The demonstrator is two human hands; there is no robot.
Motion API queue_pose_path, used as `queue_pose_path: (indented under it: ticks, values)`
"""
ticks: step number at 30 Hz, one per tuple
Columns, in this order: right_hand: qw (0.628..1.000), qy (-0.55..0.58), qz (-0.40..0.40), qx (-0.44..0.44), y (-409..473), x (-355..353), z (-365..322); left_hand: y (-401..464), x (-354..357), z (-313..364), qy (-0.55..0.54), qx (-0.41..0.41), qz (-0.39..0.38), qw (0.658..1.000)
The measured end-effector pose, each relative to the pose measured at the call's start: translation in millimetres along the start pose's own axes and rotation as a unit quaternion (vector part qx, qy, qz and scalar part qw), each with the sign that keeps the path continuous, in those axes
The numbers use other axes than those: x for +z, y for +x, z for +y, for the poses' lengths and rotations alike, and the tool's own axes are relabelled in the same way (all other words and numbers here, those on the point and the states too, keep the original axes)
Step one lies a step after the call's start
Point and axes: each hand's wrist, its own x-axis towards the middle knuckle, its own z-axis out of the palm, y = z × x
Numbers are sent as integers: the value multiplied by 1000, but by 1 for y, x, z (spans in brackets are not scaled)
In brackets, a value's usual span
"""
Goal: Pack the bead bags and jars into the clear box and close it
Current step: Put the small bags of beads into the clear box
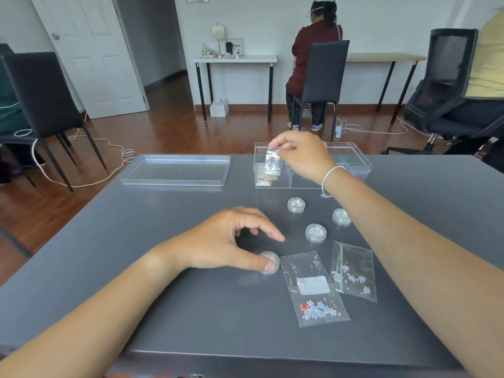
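"What's the right hand [301, 154] got?"
"A small bead bag [273, 161], pinched over the open clear box [351, 159]."
"The left hand [231, 238]?"
"Thumb on one jar [270, 263]. Two bags [315, 289] lie flat alongside; the lid [176, 170] sits apart on the grey table [163, 309]."

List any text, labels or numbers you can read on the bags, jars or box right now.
None can be read.
White label on the nearer bead bag: looks blank, or too blurred to tell.
Bead bag in the right hand: no print legible.
Jars, clear box, lid: no markings visible.
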Motion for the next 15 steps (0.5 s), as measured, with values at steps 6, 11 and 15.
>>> queue_pose_path:
  ticks: [6,11,15]
  values:
    - [998,-35,-50,3,1,0,-3,0,2,1,25,-9,-32,999]
    - [994,-84,-62,-14,3,1,1,0,0,0,2,-17,-23,1000]
    - [993,-102,-34,-40,-2,-3,3,0,-1,-1,-7,-17,-20,1000]
